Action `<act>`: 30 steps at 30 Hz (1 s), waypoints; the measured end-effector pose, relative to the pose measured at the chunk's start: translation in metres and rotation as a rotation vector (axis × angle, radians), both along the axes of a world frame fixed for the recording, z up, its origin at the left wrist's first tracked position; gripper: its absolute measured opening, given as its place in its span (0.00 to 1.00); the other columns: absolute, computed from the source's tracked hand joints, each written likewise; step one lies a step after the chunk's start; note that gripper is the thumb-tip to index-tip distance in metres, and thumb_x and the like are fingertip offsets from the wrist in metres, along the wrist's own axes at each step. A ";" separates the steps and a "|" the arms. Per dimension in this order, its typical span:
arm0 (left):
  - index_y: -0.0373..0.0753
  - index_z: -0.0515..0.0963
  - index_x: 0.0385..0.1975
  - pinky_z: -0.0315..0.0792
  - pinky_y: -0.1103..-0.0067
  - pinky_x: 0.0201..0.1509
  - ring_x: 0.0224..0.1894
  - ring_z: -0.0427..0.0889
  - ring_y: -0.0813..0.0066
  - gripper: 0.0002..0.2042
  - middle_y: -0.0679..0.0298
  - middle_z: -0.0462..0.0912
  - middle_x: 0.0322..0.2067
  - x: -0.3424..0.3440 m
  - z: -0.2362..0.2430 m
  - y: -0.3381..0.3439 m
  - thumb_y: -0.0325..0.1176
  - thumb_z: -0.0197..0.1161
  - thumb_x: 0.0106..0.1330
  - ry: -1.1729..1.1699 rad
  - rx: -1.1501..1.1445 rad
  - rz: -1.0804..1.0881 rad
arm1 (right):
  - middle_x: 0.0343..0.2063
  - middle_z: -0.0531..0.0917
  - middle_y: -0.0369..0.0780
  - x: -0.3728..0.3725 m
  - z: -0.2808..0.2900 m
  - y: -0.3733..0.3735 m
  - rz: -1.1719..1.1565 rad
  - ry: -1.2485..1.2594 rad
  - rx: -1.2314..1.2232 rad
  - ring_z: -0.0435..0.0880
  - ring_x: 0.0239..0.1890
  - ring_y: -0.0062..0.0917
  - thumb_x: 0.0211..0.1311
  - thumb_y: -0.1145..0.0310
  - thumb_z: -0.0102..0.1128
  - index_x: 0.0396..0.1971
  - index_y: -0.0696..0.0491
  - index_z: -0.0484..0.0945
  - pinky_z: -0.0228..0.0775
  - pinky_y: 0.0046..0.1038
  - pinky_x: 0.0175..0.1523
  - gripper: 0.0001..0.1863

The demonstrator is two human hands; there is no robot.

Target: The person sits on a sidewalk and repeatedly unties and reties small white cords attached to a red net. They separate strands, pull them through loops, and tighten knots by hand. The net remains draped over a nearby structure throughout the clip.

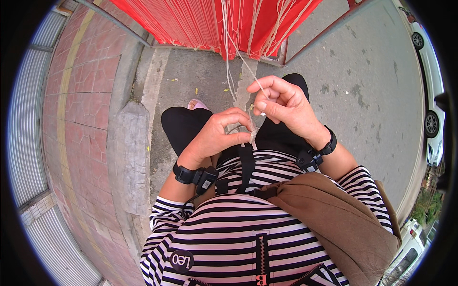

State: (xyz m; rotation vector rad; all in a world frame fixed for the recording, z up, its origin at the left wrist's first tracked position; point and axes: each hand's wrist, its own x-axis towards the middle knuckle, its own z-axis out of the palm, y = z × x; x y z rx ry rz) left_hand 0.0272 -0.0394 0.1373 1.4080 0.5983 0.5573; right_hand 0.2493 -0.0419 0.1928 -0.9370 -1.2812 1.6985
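Note:
Long pale cords [226, 28] hang over a red sheet [200, 24] in front of me, and several trail down to my hands. With fingers and thumb closed, my right hand [288, 107] holds one of these cords, which runs up from its fingertips to the red sheet. A small white bit shows below the thumb. Lower and closer to my lap, my left hand [224, 131] pinches a small beige tangle of cord [254, 136] between thumb and fingers. Its exact form is too small to make out. The two hands are close together but apart.
A metal frame [310, 40] borders the red sheet. My dark-clad knees [183, 126] are spread beneath my hands. To the left run a stone kerb [131, 157] and reddish paving [86, 133]. Grey road [377, 105] spreads right, with a parked white car [433, 95].

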 end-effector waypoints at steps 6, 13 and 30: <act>0.37 0.80 0.34 0.63 0.75 0.58 0.50 0.72 0.72 0.11 0.64 0.75 0.43 0.000 0.000 -0.001 0.32 0.72 0.53 -0.099 0.031 0.066 | 0.28 0.79 0.32 -0.001 0.002 -0.001 -0.005 0.013 -0.019 0.69 0.25 0.07 0.67 0.72 0.58 0.53 0.57 0.72 0.56 0.11 0.25 0.16; 0.35 0.81 0.44 0.63 0.71 0.62 0.53 0.73 0.69 0.16 0.60 0.77 0.46 -0.003 0.003 0.001 0.33 0.69 0.56 -0.138 0.080 0.048 | 0.29 0.79 0.32 0.000 0.004 -0.002 -0.026 0.020 -0.005 0.70 0.25 0.07 0.66 0.72 0.58 0.52 0.57 0.72 0.56 0.11 0.25 0.16; 0.31 0.78 0.43 0.77 0.77 0.40 0.30 0.80 0.74 0.09 0.60 0.82 0.29 -0.005 -0.005 -0.001 0.29 0.58 0.69 -0.408 -0.433 0.493 | 0.31 0.83 0.33 0.011 -0.013 -0.003 -0.163 -0.002 -0.042 0.72 0.24 0.08 0.67 0.72 0.56 0.52 0.55 0.74 0.60 0.14 0.26 0.15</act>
